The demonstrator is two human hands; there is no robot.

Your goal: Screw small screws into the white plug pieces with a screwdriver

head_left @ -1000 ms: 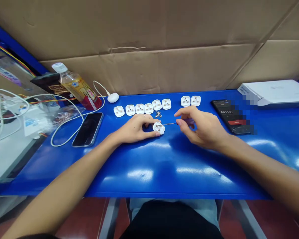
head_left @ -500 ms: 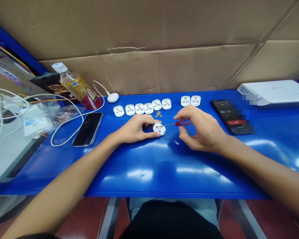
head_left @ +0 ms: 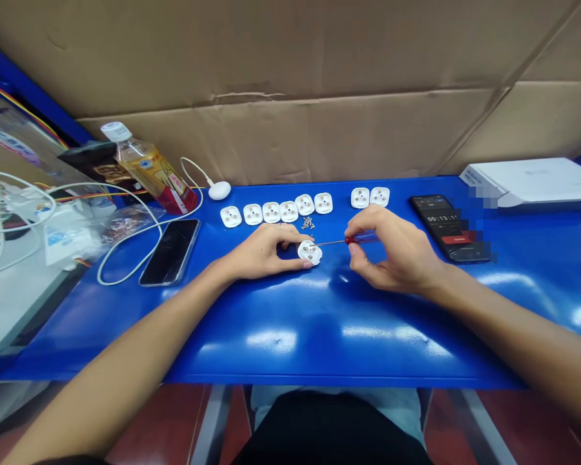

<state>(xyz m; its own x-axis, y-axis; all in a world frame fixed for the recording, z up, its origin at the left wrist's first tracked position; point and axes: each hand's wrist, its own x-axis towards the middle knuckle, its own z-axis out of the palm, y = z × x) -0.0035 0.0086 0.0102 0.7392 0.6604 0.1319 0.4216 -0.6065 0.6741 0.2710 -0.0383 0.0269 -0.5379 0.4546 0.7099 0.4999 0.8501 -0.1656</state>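
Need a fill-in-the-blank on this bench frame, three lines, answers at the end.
1. The right hand holds a screwdriver whose handle is ____.
2. The left hand steadies one white plug part on a table coloured ____.
3. Behind the hands, the row of six plug parts has a separate group of ____ to its right.
Missing words: red; blue; two.

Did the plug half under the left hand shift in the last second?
No. The white plug half sits just below the screw pile, as before, left hand on it.
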